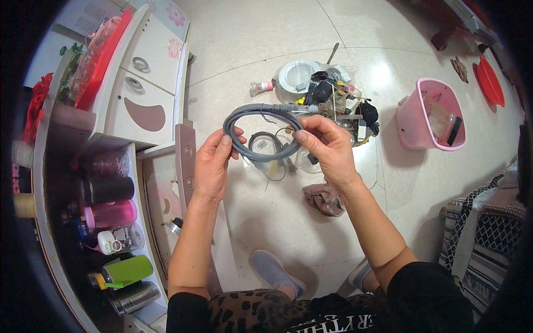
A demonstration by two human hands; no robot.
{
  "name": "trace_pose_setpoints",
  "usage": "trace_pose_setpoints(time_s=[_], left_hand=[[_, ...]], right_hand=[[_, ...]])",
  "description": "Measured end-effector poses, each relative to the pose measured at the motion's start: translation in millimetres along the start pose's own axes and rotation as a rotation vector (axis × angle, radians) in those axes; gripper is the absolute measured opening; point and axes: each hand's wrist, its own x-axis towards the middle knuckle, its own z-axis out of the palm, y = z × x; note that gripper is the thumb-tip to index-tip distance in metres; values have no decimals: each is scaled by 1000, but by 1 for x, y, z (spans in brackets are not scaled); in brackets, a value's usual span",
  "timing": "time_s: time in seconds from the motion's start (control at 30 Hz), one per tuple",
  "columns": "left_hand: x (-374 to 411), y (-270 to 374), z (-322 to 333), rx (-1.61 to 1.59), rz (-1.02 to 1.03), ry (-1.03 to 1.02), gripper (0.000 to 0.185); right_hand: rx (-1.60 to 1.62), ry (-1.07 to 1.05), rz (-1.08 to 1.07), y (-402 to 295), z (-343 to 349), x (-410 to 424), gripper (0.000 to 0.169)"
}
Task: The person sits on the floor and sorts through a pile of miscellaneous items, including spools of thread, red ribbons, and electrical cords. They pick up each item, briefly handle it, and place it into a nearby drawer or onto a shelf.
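A coiled grey cable (262, 157) is held up above the floor between both hands. Its clear plug, like that of a network cable, shows at the top of the loop, pointing right. My left hand (213, 164) pinches the coil's left side between thumb and fingers. On the opposite side, my right hand (331, 147) grips the loop with thumb and index finger. Through the coil, a thinner dark cable (268, 179) and small metallic pieces (262, 144) are seen lower down. Beyond my right hand lies a heap of mixed items, including black cords (310, 95) and a white round object (287, 79).
A pink bin (408, 125) stands at right, with a red basin (490, 81) farther off. A brown cloth (322, 200) lies nearer my feet. At left, an open drawer (185, 156) juts from a white cabinet (112, 120), beside shelved bottles (110, 213). Patterned fabric (491, 241) covers furniture at lower right.
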Motion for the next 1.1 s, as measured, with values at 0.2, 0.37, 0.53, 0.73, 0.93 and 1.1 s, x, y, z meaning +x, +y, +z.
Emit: trace_pose_setpoints(time_s=[0.2,0.37,0.53,0.73,0.93,1.1], left_hand=[[0,-1,5,-190,-56,-51,22],[0,-3,3,-150,-127,-32,23],[-8,27,-2,210,-72,-26,24],[-18,142,-25,94,132,104,25],[-113,268,-83,288,305,495,28],[-217,318,-129,198,226,845,27]], right_hand=[[106,18,123,-5,-4,-1,21],[100,33,195,-1,-4,3,22],[-110,111,241,-8,9,11,26],[207,48,119,-29,7,37,30],[220,-128,196,-34,20,44,22],[200,-138,257,-19,5,50,19]])
